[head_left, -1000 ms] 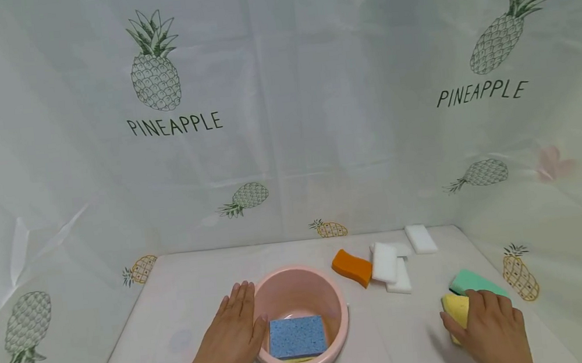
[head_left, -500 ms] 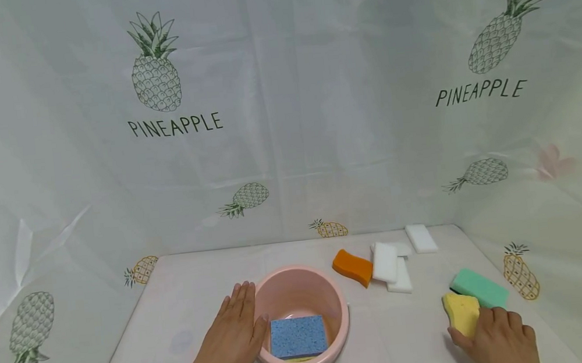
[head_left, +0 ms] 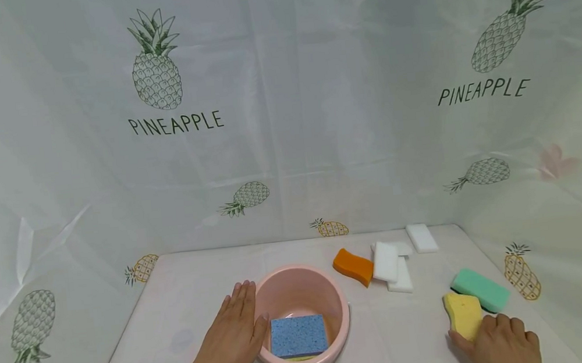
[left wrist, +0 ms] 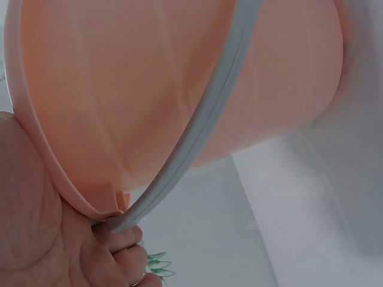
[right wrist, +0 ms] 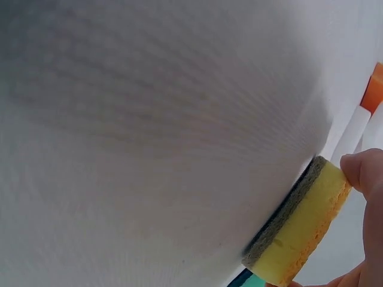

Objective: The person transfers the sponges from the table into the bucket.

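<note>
A pink bucket [head_left: 342, 340] with a grey handle [left wrist: 200, 119] stands at the front middle of the table. My left hand [head_left: 231, 342] rests against its left rim with straight fingers, the thumb lying over the edge. Inside the bucket lies a blue sponge [head_left: 298, 336], with a strip of yellow showing under it. At the right, my right hand [head_left: 503, 343] holds a yellow sponge [head_left: 463, 312] by its near end, between thumb and fingers. In the right wrist view the sponge's grey scouring side faces the table, and the fingers are mostly out of frame.
A green sponge [head_left: 481, 289] lies just behind the yellow one. Farther back are an orange sponge [head_left: 353, 267], several overlapping white sponges [head_left: 385, 262] and a separate white sponge [head_left: 422, 238]. A pineapple-printed sheet [head_left: 287, 147] hangs behind and at both sides.
My right hand has slid back toward me and slightly right, uncovering more of the yellow and green sponges. The left hand and the bucket stay where they were.
</note>
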`<state>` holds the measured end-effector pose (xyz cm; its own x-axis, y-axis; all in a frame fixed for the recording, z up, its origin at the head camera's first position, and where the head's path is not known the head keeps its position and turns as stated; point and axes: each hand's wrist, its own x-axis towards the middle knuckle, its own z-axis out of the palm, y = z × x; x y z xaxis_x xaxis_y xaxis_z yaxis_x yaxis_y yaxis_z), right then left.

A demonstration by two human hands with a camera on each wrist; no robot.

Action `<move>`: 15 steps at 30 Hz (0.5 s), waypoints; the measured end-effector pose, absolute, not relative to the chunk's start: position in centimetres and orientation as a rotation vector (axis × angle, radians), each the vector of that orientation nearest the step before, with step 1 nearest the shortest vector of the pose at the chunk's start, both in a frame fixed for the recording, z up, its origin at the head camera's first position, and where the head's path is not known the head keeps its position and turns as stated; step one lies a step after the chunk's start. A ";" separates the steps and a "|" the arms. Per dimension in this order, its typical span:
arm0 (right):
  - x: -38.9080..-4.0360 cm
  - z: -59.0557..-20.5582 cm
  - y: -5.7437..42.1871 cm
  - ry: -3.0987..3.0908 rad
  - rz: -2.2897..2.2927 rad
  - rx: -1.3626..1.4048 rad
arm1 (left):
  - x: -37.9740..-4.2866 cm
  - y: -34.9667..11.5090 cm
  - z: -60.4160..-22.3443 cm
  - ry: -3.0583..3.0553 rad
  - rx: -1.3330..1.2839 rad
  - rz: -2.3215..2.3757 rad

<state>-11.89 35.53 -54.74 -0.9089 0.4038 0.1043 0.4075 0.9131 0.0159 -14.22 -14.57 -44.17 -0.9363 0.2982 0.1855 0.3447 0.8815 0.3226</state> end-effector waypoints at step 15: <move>-12.5 -54.7 36.2 -2.897 0.105 -0.422 | -14.3 -14.5 -44.0 -2.932 -0.488 -0.525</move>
